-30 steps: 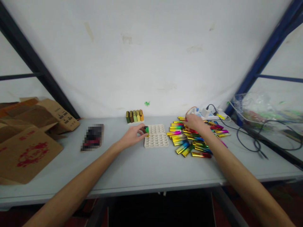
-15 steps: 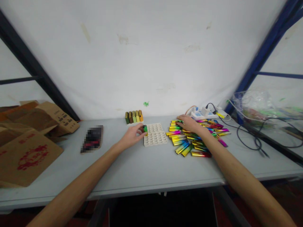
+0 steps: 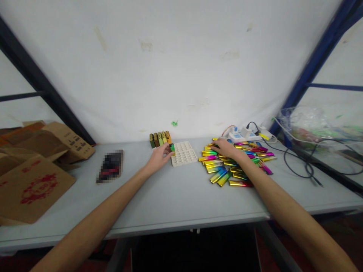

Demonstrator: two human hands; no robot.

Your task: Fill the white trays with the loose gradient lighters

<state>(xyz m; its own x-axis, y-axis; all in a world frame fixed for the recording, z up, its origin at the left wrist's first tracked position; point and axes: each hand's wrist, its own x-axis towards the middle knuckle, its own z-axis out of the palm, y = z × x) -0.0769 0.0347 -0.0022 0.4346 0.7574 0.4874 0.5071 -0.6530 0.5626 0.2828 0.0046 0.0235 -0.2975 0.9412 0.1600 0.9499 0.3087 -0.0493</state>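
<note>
My left hand is closed at the left edge of a white tray with rows of round holes. Between its thumb and fingers shows a small green lighter-like piece with a dark top; whether it stands in a hole is hidden. My right hand rests over the back of a pile of shiny, flat metallic casings in gold, blue, green, pink and red. Thumb and fingers there are apart, with casings under and between them; none is visibly lifted.
Rows of upright gold-topped pieces stand by the wall behind my left hand. A pixelated dark object and brown cardboard boxes lie left. At the back right are a power strip, black cables and clear plastic bags.
The white tray has shifted away from me and slightly left, turning a little. My left hand has moved with it, toward the wall. The right hand stays over the casings.
</note>
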